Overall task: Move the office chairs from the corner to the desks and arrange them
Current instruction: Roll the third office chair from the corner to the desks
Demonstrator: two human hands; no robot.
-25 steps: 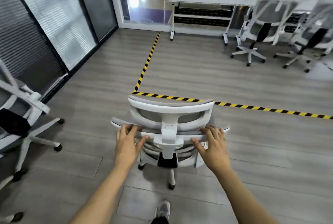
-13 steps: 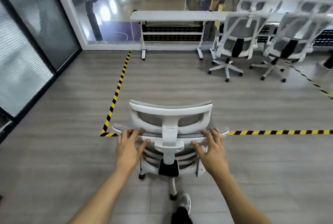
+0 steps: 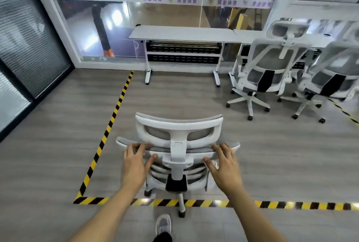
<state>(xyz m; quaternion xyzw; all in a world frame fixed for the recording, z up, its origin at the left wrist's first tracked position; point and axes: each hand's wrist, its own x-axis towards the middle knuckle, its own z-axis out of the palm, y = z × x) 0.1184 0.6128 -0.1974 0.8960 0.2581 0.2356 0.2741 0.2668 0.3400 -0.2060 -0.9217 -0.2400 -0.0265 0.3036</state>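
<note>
A white office chair (image 3: 179, 128) with grey mesh and a headrest stands right in front of me, its back toward me. My left hand (image 3: 136, 162) grips the top edge of the backrest left of the headrest post, fingers over the rim and thumb behind. On the right side, my right hand (image 3: 225, 164) holds the same edge the same way. A white desk (image 3: 182, 33) with an open space in front stands against the glass wall ahead. Two more white chairs (image 3: 270, 66) (image 3: 334, 74) stand at the neighbouring desk on the right.
Yellow-black floor tape (image 3: 108, 127) runs from the desk's left leg toward me and turns right across the floor under the chair base (image 3: 291, 204). Dark glass partitions (image 3: 29, 47) line the left side. My shoe (image 3: 163, 224) shows behind the chair's wheels.
The chair has rolled forward across the tape line with both hands on its backrest; the desk and the two chairs now appear much closer and more centred.
</note>
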